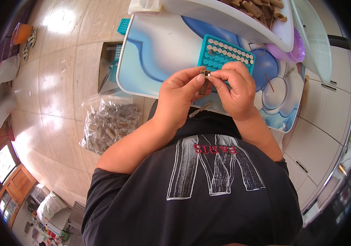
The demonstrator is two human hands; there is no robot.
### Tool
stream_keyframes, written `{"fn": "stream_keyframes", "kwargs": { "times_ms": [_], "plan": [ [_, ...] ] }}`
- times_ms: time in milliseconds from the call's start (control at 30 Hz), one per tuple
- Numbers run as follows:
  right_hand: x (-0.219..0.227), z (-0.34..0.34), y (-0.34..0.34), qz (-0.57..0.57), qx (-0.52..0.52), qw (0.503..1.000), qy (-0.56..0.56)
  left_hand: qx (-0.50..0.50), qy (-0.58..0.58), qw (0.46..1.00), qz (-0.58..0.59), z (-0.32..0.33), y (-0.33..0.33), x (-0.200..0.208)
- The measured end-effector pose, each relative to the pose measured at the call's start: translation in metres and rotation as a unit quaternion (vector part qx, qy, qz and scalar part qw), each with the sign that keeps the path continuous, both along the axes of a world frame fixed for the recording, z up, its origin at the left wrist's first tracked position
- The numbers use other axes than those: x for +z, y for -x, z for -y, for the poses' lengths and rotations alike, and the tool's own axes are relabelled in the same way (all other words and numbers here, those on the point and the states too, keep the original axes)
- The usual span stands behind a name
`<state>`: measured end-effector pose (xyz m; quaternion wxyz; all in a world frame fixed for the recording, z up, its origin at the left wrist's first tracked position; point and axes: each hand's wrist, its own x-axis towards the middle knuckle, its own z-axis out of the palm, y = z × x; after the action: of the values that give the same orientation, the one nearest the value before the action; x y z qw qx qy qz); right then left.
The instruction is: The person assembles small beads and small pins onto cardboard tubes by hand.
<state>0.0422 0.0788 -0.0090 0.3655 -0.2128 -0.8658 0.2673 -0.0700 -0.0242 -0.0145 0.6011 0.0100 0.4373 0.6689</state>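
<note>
Close in front of my chest, over the near edge of the table, my left hand [178, 93] pinches a small narrow brown piece [203, 89] between thumb and fingers, holding it upright. My right hand [237, 91] comes against it from the right. Its thumb and forefinger are closed on a tiny whitish bit [208, 75] at the top of the brown piece, too small to name. Just behind both hands lies a teal tray [203, 49] with rows of round pegs. Pale round pieces [224, 46] fill its far rows, while the nearer rows show bare teal.
A white basin [224, 18] of brown curled pieces [261, 9] and a purple basin [297, 49] stand at the far right of the patterned table [159, 45]. On the floor at left are a clear bag of brown pieces [109, 125] and a box [105, 67] holding teal trays.
</note>
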Motion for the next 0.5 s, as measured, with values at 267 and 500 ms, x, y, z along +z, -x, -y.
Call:
{"fn": "stream_keyframes", "kwargs": {
  "times_ms": [267,500],
  "plan": [
    [0.000,0.000,0.000,0.024,0.025,0.999,-0.033,-0.012,-0.007,1.000,-0.011,0.001,0.001,0.000],
    [0.001,-0.021,0.006,0.013,0.003,0.999,-0.043,-0.012,0.003,1.000,-0.013,0.000,0.001,0.001]
  ]
}}
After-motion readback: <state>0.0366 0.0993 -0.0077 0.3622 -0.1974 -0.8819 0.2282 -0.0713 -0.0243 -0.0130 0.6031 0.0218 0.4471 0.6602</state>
